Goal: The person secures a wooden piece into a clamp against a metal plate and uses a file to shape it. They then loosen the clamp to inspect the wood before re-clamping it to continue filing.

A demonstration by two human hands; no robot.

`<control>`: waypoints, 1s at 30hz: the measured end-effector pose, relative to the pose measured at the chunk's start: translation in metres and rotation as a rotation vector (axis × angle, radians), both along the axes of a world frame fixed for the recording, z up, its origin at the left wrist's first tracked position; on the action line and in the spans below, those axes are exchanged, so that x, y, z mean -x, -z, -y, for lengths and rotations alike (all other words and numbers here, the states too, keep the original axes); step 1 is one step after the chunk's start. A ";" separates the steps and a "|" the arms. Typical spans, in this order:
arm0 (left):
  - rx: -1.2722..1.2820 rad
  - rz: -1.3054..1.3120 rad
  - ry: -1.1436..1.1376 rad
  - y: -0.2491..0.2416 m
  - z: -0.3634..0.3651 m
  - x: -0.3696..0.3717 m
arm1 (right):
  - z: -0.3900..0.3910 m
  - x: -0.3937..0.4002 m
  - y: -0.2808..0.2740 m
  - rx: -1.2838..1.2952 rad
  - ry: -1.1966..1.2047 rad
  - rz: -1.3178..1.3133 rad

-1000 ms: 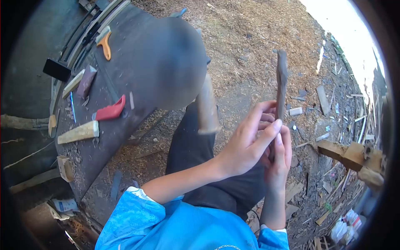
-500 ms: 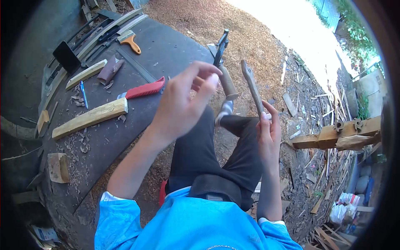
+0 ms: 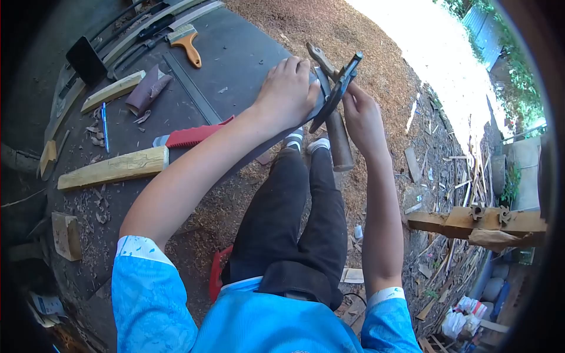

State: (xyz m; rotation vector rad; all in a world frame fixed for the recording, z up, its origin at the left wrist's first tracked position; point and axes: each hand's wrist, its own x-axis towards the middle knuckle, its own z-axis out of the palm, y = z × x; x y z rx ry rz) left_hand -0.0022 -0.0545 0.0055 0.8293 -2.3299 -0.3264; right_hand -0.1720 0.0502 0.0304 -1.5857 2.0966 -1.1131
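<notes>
My left hand (image 3: 288, 94) is at the table's far right corner, beside a dark metal clamp (image 3: 338, 91); its fingers are curled together and what lies under them is hidden. Right of the clamp, my right hand (image 3: 364, 120) pinches the lower end of a narrow carved wooden piece (image 3: 321, 59). That piece slants up and left, passing behind the clamp's upper part. Below the clamp a brown cylindrical part (image 3: 338, 141) hangs down. A red-handled tool (image 3: 197, 135) lies on the table, partly behind my left forearm.
On the dark table (image 3: 235, 65) are a pale wood block (image 3: 115, 167), an orange-handled brush (image 3: 188, 47), a blue pen (image 3: 105, 126), a rolled brown sheet (image 3: 147, 91) and shavings. A thick beam (image 3: 447, 222) juts in at right. Wood scraps litter the ground.
Both hands have moved up to the clamp. The left has come down beside it with its fingers closer together; the right has carried the carved piece up and left. The legs are straighter.
</notes>
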 end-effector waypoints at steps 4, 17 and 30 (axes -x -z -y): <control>0.084 0.007 -0.074 0.014 -0.002 0.004 | -0.037 -0.015 -0.005 0.112 -0.038 0.012; 0.086 0.038 -0.109 0.012 -0.004 0.009 | -0.047 -0.012 -0.021 0.006 -0.054 -0.099; 0.117 0.041 -0.137 0.014 -0.003 0.012 | -0.013 -0.022 -0.023 -0.152 0.038 -0.040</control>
